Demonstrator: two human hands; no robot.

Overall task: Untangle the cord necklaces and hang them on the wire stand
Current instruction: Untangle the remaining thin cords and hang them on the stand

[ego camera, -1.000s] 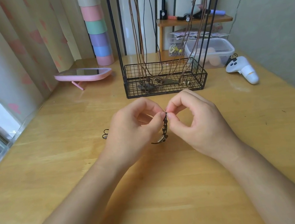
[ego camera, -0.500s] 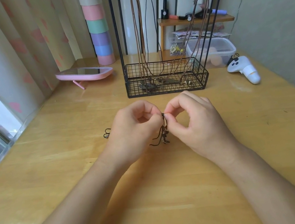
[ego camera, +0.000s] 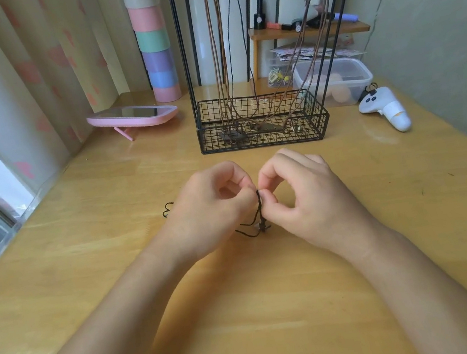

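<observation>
Progress looks fair from my remote seat. On the wire stand (ego camera: 263, 141) three necklaces already hang. A brown cord (ego camera: 217, 40) is on the leftmost hook and a thin black cord (ego camera: 233, 31) on the next. Two hooks stand bare, and a second brown cord (ego camera: 318, 5) hangs from the right-hand hook. Their lower ends trail into the stand's basket.

One piece is left, as far as I can see: the black cord necklace (ego camera: 260, 212), held just above the tabletop (ego camera: 249, 313) in front of the stand. My left hand (ego camera: 212, 208) pinches it between thumb and curled fingers (ego camera: 238, 176). My right hand (ego camera: 300, 196) pinches the same strand from the other side, fingertips nearly touching. I judge I am mid-untangle, with the hanging not yet begun.

Several things are hidden or hard to read:
- **Far end of the cord:** a small loop (ego camera: 167, 211) peeks out left of my left hand, and the run between is covered by that hand.
- **The knot:** it sits inside the pinch, so I cannot tell how tight it is.
- **Below the fingers:** a small cluster dangles, too small to tell bead from tangle.
- **The basket:** the pendants overlap behind the mesh, and I cannot separate them.
- **Top of the stand:** it is cut off by the frame.
</observation>
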